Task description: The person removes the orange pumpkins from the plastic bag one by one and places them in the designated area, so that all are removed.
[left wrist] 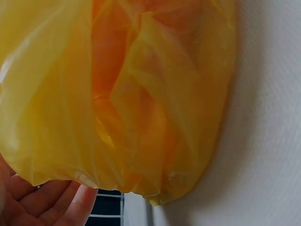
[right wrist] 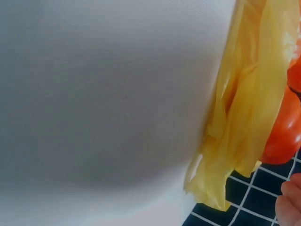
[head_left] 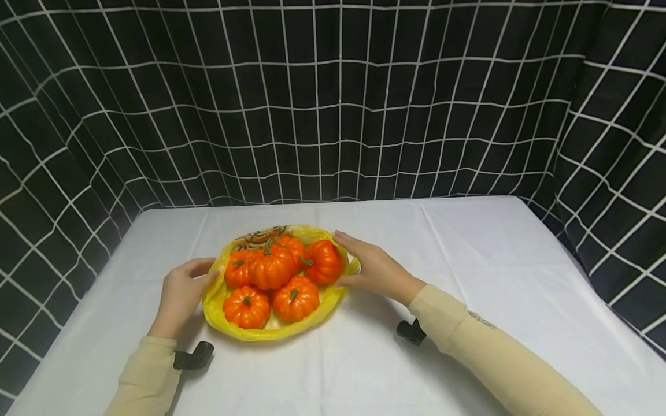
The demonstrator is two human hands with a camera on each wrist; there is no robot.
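A yellow plastic bag (head_left: 312,321), its mouth spread wide, sits on the white-covered table with several small orange pumpkins (head_left: 270,269) inside. Their green stems show in the head view. My left hand (head_left: 177,297) is at the bag's left rim, thumb and fingers apart. In the left wrist view its fingers (left wrist: 44,202) lie loosely extended beside the thin yellow film. On the opposite side, my right hand (head_left: 382,271) has its thumb and fingers spread around the right rim. The right wrist view shows those fingertips (right wrist: 288,202) only at the lower right edge.
A white cloth (head_left: 468,242) covers the table. Black fabric with a white grid (head_left: 354,115) hangs behind it and along both sides. Dark wrist mounts (head_left: 195,356) stick out from both sleeves. Brown printing (head_left: 260,236) marks the bag's far inner side.
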